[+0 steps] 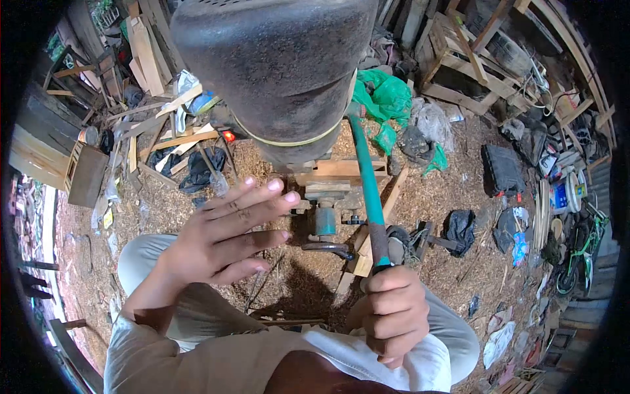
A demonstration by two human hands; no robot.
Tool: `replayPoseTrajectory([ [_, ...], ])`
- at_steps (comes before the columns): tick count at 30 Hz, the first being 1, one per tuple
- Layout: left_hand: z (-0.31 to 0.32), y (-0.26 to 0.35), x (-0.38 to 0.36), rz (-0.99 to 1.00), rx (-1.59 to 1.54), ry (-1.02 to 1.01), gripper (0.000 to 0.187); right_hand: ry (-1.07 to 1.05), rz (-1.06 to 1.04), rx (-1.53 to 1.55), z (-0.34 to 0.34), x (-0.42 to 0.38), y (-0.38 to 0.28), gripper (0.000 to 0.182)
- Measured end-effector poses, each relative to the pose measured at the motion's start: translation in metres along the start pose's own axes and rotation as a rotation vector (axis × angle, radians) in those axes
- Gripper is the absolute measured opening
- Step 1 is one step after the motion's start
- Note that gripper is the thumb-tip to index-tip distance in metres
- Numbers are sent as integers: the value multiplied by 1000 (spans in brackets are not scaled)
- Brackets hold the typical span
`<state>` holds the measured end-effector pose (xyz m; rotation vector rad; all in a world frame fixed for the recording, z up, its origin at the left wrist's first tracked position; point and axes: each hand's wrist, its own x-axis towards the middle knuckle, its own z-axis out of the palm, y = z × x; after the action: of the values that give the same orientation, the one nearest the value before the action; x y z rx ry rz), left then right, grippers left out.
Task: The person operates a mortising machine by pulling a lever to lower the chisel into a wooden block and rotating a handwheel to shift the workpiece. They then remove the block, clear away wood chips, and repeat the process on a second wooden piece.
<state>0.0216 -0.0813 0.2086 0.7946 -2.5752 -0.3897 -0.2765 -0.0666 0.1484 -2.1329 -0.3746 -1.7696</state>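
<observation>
My right hand is wrapped round the lower end of a long green lever, which slants up to the side of a large dark machine head with a yellow band. Just left of the machine, my left hand hovers with its fingers stretched out, holding nothing. Wood pieces lie under the machine head, whose body hides the spot directly below it. A blue-green vise-like part with a round handwheel sits in front of them, right of my left fingertips.
Wood chips cover the ground. Planks and offcuts are piled at the left. Green plastic bags, a black case and a wooden crate lie to the right. A green bicycle stands at the far right.
</observation>
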Motion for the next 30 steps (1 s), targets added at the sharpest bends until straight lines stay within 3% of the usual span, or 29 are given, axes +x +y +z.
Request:
replayPoseTrajectory([
  [2, 1, -1, -5, -1, -11, -85, 49, 7, -11, 24, 2, 5, 1, 50],
  [6, 7, 2, -21, 39, -76, -63, 27, -109, 134, -7, -8, 15, -11, 46],
  [8, -2, 9, -25, 46, -54, -128, 21, -138, 355, 208, -11, 28, -12, 54],
  [9, -3, 10, -32, 67, -55, -153, 22, -254, 577, 207, -20, 41, -23, 62],
  [10, -4, 11, -39, 90, -58, -179, 23, -158, 643, 248, -14, 42, -22, 75],
  [12, -12, 20, -47, 87, -84, -184, 23, -228, 920, 237, -18, 54, -32, 91],
  [14, -20, 27, -53, 70, -47, -219, 23, -462, 1177, 162, -15, 89, -28, 98],
  [16, -25, 31, -61, 67, -28, -274, 28, -678, 1297, -28, -5, 105, -30, 90],
  [19, -31, 35, -73, 51, -25, -344, 35, -870, 1338, -115, 8, 123, -30, 95],
  [22, -37, 34, -90, 20, -65, -365, 37, -938, 1297, -226, 12, 123, -31, 80],
  [25, -42, 26, -103, -30, -110, -383, 37, -911, 1234, -287, 16, 116, -33, 44],
  [30, -51, 19, -117, -159, -113, -397, 39, -932, 1174, -299, 26, 87, -38, 42],
])
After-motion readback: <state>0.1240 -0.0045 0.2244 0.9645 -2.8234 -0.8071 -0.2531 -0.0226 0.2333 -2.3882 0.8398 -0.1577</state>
